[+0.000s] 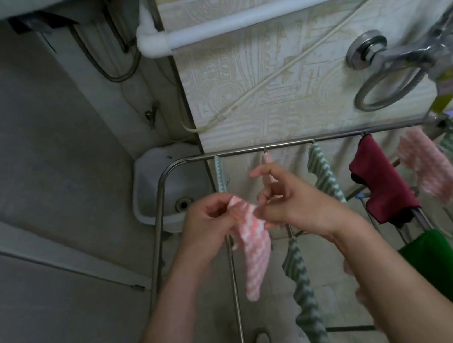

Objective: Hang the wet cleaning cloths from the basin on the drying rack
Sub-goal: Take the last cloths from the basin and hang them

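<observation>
**Item.** You held the pink-and-white cloth (pixel 252 243) above the drying rack (pixel 288 144), near its L end, not yet over a rail.

**Hands.** Your L hand (pixel 208 218) gripped the cloth's top edge, fingers curled round it. Your R hand (pixel 291 199) appeared to pinch the adjoining top corner, forefinger raised clear; blur limited certainty. The rest of the cloth hung free below both hands in a narrow bunch.

**Handling (judgement).**
- Soft and limp, no stiffness.
- Light, w/ some extra weight from water.
- Textured weave, so prob. not slippery. Not fragile.
- Wet folds likely cling together.
- Best hold: the two top corners, one per hand, drawn apart so the cloth opens flat before it's draped across a rail.

**Containers.**
- A white sink (pixel 147 183) stood behind the rack's L corner. Its bowl showed a drain (pixel 182 204); no cloth was seen in it. You couldn't confirm it as the task's basin.
- The rack already carried a green-striped cloth (pixel 324 174), a maroon cloth (pixel 379 178), a fluffy pink cloth (pixel 430 167), a plain green cloth (pixel 446 270) and more striped ones at the R edge.
- The nearest L rails showed bare lengths.
</observation>
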The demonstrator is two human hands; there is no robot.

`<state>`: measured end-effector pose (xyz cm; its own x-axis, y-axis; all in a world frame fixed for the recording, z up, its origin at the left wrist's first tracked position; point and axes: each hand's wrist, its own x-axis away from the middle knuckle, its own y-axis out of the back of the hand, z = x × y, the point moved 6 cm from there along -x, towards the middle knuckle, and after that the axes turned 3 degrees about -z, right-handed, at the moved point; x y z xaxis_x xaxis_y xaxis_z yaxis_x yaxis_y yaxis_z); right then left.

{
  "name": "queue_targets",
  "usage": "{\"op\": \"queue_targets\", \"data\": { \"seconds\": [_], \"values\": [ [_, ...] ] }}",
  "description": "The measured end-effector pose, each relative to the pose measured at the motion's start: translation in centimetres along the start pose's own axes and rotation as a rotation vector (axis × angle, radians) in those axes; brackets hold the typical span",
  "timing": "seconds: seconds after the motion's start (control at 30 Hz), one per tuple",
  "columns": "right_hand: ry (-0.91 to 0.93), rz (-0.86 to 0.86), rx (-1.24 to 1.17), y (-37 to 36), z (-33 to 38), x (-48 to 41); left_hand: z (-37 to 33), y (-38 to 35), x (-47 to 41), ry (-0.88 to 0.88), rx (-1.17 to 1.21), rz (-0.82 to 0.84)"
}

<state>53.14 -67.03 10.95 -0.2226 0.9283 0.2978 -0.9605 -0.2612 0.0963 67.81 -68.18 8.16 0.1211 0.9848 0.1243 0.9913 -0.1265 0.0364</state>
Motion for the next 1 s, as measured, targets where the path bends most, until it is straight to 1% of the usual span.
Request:
{"op": "queue_targets", "data": {
  "seconds": [0.07, 0.1, 0.17, 0.27, 0.33, 0.4, 0.47, 0.53, 0.6, 0.67, 0.7, 0.77, 0.8, 0.87, 0.93, 1.0],
  "values": [
    [0.054, -0.016, 0.089, -0.2, -0.1, 1.0, -0.8, 0.3, 1.1, -0.055, 0.044, -0.074],
    [0.086, -0.021, 0.172, -0.4, -0.2, 1.5, -1.2, 0.3, 1.8, -0.077, 0.067, -0.11],
    [0.157, -0.066, 0.426, -0.5, -0.2, 2.2, -1.8, 0.3, 2.9, -0.118, 0.062, -0.161],
    [0.271, -0.149, 0.746, -0.5, -0.1, 4.3, -2.6, 0.2, 5.1, -0.17, -0.043, -0.187],
    [0.345, -0.205, 0.844, -0.4, -0.1, 5.6, -2.8, 0.2, 6.2, -0.161, -0.116, -0.19],
    [0.406, -0.268, 0.775, -0.3, 0.1, 6.7, -3.1, 0.0, 7.2, -0.13, -0.171, -0.138],
    [0.409, -0.306, 0.616, 0.2, 0.4, 7.4, -3.6, -0.4, 8.2, -0.093, -0.229, -0.033],
    [0.355, -0.263, 0.417, 0.3, 0.5, 7.9, -3.8, -0.3, 9.0, -0.059, -0.279, 0.072],
    [0.304, -0.199, 0.309, 0.2, 0.3, 8.3, -4.1, 0.7, 9.6, -0.068, -0.351, 0.092],
    [0.303, -0.16, 0.302, 0.1, 0.2, 8.7, -4.8, 1.6, 10.2, -0.139, -0.373, 0.064],
    [0.298, -0.127, 0.278, 0.0, 0.2, 9.0, -5.2, 1.9, 10.5, -0.183, -0.341, 0.047],
    [0.252, -0.035, 0.242, -0.1, 0.1, 9.6, -6.0, 2.1, 11.4, -0.221, -0.201, 0.015],
    [0.222, 0.013, 0.276, 0.0, 0.0, 9.8, -6.1, 2.2, 11.8, -0.219, -0.144, -0.006],
    [0.193, 0.084, 0.432, 0.1, -0.2, 10.2, -5.8, 2.4, 12.4, -0.21, -0.114, -0.051],
    [0.176, 0.1, 0.544, 0.3, -0.6, 10.6, -5.3, 2.7, 12.9, -0.179, -0.087, -0.103],
    [0.152, 0.12, 0.524, 0.6, -1.0, 11.2, -4.7, 3.4, 13.3, -0.14, -0.05, -0.156]
  ]
}}
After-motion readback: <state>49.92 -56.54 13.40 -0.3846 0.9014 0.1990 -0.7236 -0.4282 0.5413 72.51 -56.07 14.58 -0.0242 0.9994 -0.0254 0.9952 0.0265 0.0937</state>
